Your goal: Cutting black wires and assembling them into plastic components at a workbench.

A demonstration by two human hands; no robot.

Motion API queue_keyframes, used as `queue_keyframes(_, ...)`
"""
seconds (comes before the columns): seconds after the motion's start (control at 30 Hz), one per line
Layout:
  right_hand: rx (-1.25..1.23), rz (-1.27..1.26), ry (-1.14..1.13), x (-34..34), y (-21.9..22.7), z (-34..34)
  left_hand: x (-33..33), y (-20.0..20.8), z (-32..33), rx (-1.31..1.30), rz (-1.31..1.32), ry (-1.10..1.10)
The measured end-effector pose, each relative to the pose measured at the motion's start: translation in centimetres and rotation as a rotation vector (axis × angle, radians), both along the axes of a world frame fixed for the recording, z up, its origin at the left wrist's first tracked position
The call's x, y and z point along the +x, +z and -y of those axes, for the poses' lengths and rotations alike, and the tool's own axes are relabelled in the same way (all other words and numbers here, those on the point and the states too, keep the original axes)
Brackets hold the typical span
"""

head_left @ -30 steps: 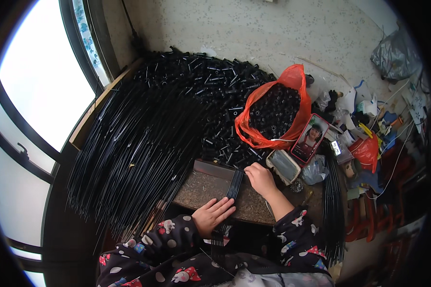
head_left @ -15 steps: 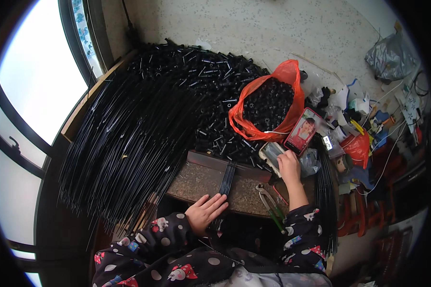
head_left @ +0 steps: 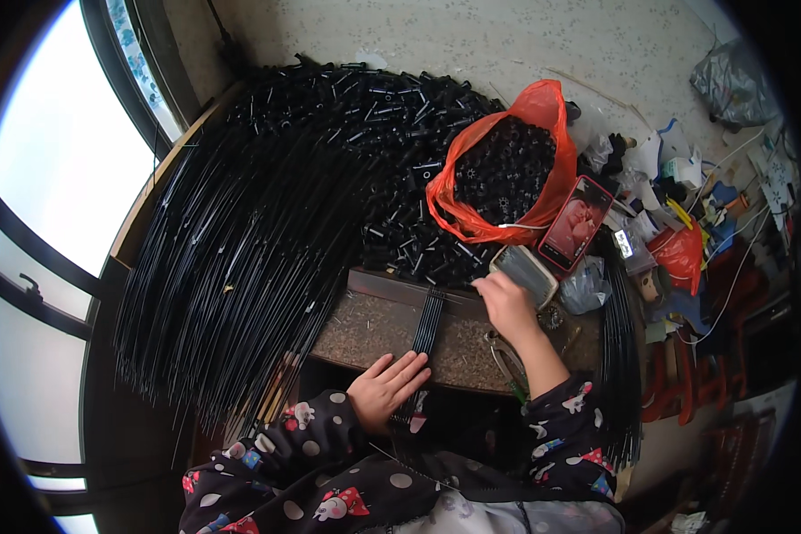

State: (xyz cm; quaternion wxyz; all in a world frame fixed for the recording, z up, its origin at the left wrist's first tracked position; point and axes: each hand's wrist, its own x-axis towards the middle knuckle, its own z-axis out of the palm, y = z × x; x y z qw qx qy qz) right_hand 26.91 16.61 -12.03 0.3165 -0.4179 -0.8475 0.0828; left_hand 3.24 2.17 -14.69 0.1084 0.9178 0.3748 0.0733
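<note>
My left hand lies flat, fingers stretched out, across the near part of a small row of thin black rods. The rods rest side by side on a speckled worktop, their far ends against a dark wooden bar. Over the bar's right end, my right hand is pinched closed. What its fingertips hold is too small to make out. Just beyond that hand sits a shallow, pale-rimmed tin of thin grey pieces. Pliers lie partly hidden beneath my right forearm.
Many long black rods spread on the left. Black tubular parts heap behind the bar. An orange-red plastic bag holds small black pieces, beside a red-framed phone. Clutter with cables lies at the right.
My right hand has moved left and nearer, from over the tin to the bar's right end, uncovering the tin. My left hand stays flat on the rods. The view has shifted slightly.
</note>
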Motion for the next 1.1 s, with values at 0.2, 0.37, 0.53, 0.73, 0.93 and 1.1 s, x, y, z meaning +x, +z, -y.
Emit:
queue_keyframes(0.2,-0.124,0.113,-0.007,-1.0,-1.7,0.4,0.4,0.7,-0.2,-0.077,0.036,-0.01)
queue_keyframes(0.37,-0.13,0.114,0.018,-1.2,-2.0,0.3,0.2,0.4,0.0,-0.081,0.044,0.001)
queue_keyframes(0.53,-0.145,0.092,0.017,-2.3,-1.9,0.2,0.1,0.5,-0.1,-0.108,0.102,0.012)
queue_keyframes(0.73,-0.16,0.197,0.037,-3.2,-1.9,-1.2,0.1,0.5,-0.3,-0.091,0.092,-0.008)
queue_keyframes(0.93,0.151,0.314,0.124,0.8,-0.3,-1.8,0.2,0.4,-0.1,-0.052,0.051,-0.001)
queue_keyframes(1.1,0.055,0.287,0.104,1.9,-1.1,0.2,-0.2,-0.1,0.2,-0.037,0.114,0.003)
